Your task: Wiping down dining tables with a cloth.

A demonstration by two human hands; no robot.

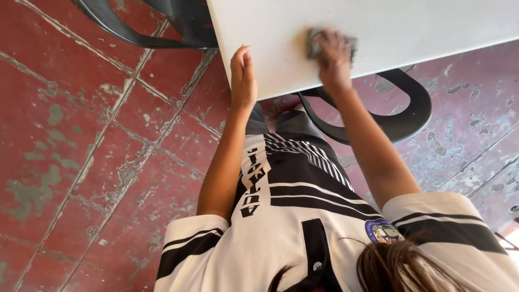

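Right hand [334,58] is pressing a crumpled grey cleaning cloth [319,42] flat onto the white smooth-topped bench [432,27], grip closing over the cloth, which is lying directly under the palm. Left hand [243,75] is sitting beside it at the bench's near edge, fingers together, holding nothing. Right hand is the nearer one.

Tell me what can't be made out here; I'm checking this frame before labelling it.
Head view:
- Grey cloth: mostly covered by the right hand.
- White table: cut off by the top and right edges.
- Black chairs: largely hidden under the table.
- Left hand: at the table's edge; grip unclear.
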